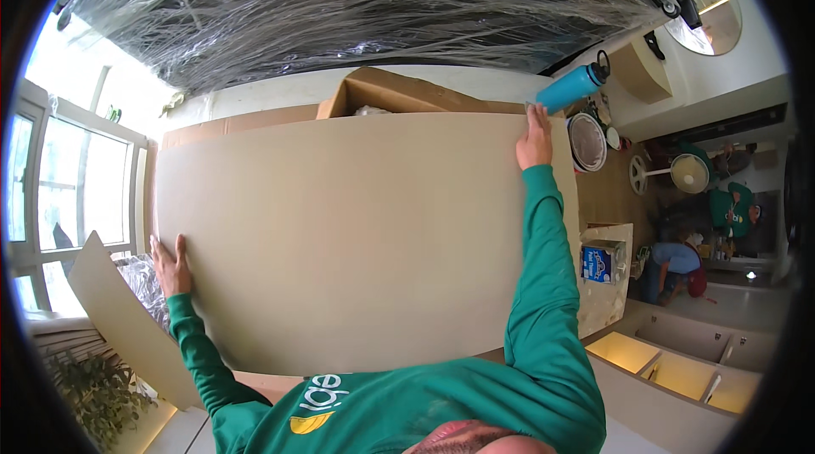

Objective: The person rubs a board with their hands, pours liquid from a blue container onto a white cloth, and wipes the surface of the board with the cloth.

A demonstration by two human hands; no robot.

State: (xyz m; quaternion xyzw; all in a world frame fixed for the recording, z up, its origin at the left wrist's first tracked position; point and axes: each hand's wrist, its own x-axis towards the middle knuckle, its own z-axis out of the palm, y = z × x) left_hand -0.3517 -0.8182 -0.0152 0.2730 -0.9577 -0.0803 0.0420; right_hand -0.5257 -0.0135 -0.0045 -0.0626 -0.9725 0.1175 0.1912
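1. Nearest, the person's green sleeves (543, 267) come in from below, and the green top covers part of the panel's near edge
2. A large beige panel (340, 242) lies in front of the torso, between the hands; its face looks smooth, matte and plain, its outline bowed by the lens, and its underside and support are hidden
3. The left hand (172, 266) is at the panel's left edge, thumb and fingers spread apart; how firmly it touches, I cannot tell
4. The right hand (535, 138) lies extended near the far right corner, fingertips by the far edge; any pressure is impossible to judge
5. Just beyond, a brown cardboard box (407, 91) is partly hidden by the panel, its contents unclear, with a blue bottle (570, 89) near the right fingertips
6. Farther off, crinkled clear plastic wrap (356, 13) blurs a dark surface, cut off above
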